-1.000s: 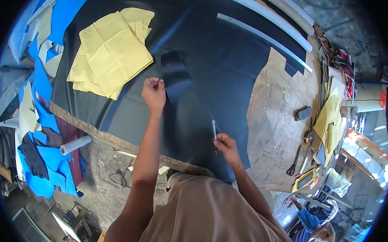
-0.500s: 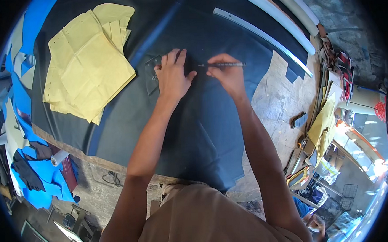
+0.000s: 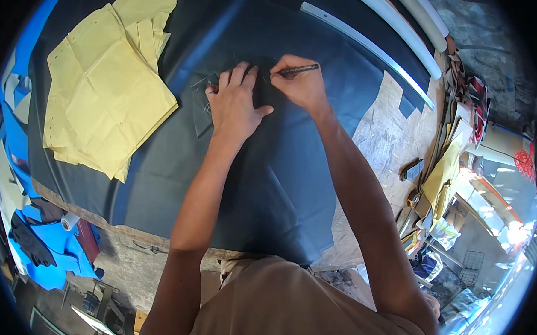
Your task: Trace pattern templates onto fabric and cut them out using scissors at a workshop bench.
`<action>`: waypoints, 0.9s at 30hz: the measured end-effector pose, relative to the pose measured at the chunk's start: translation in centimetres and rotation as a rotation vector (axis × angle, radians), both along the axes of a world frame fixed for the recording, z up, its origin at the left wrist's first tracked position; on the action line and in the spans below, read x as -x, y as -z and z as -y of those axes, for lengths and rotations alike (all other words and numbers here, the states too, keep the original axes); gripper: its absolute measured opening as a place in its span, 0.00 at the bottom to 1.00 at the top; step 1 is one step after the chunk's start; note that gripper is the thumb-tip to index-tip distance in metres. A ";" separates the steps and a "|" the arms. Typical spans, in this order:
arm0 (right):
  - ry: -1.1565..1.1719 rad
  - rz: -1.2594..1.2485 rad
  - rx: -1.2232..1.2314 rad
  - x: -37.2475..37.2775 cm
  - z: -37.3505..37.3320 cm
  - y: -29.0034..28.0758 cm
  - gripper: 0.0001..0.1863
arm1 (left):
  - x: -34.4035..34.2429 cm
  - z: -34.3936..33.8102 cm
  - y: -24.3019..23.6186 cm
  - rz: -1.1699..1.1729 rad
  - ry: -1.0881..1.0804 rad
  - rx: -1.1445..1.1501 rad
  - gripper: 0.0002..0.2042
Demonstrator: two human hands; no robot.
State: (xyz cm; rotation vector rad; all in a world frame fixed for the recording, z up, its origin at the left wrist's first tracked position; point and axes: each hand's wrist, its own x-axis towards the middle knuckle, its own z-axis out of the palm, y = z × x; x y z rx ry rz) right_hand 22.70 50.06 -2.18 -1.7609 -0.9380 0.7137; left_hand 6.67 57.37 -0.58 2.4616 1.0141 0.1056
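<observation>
Pen [image 3: 303,68] moved forward, well inside edges of sheet [image 3: 281,173].

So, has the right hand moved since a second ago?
Yes: the right hand has moved forward, away from the table's near edge and closer to the long metal strip.

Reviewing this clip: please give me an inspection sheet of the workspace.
Surface: black sheet over a wooden table.
Work things: pen, dark marked piece, yellow paper stack, metal ruler.
Clutter: small dark box and tape measure, right side.
Grip: left hand spread, partly covering the dark marked piece; right hand holds the pen.
Cables: thin dark cord on the floor; red tangle, possibly cord.
Surroundings: blue scraps left, pale rolls upper right.
</observation>
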 end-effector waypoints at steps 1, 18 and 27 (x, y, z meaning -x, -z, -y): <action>-0.001 0.001 0.001 0.0 -0.1 0.0 0.03 | 0.0 0.0 0.0 0.001 -0.001 0.001 0.42; 0.040 0.115 0.036 -0.2 -0.3 -0.1 0.03 | 0.2 0.1 0.2 0.035 -0.004 -0.007 0.41; 0.123 0.122 -0.016 -0.1 0.1 0.3 0.04 | 0.0 -0.1 0.3 0.026 -0.004 0.000 0.41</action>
